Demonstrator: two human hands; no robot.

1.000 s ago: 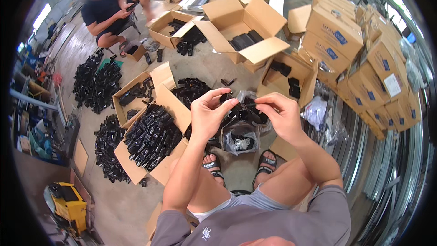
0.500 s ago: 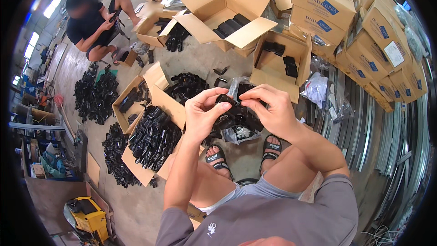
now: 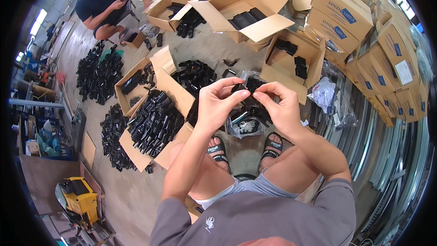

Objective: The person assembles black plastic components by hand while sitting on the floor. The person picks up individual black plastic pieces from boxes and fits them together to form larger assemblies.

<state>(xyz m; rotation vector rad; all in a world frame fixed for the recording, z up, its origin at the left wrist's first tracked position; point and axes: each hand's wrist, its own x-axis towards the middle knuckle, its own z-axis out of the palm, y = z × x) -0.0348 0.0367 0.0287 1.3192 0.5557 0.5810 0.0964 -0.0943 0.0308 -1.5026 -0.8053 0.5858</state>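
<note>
Above my knees, my left hand (image 3: 221, 102) is closed, thumb and forefinger pinching a small black part (image 3: 241, 87). Fingertips of my right hand (image 3: 281, 107) are pressed together at the right side of that part, almost meeting my left thumb. Whether the right fingers grip the part itself or a smaller piece is hidden. Right behind and below the hands, a clear plastic bag (image 3: 246, 130) holds several black parts, and their dark colour blends with the held one. Left of my hands, an open cardboard box (image 3: 180, 92) is heaped with black parts (image 3: 157, 118).
More black parts lie in piles (image 3: 100, 70) on the floor at left. Open cartons (image 3: 268, 0) stand ahead. Stacked boxes (image 3: 341, 13) and long metal profiles (image 3: 364, 132) line the right. A seated person (image 3: 102, 7) holds a dark object at far left. A yellow machine (image 3: 82, 200) stands lower left.
The whole view has shifted, with the surroundings lower left and upper right of before. My hands have drawn closer together, and the black part is more covered by fingers.
</note>
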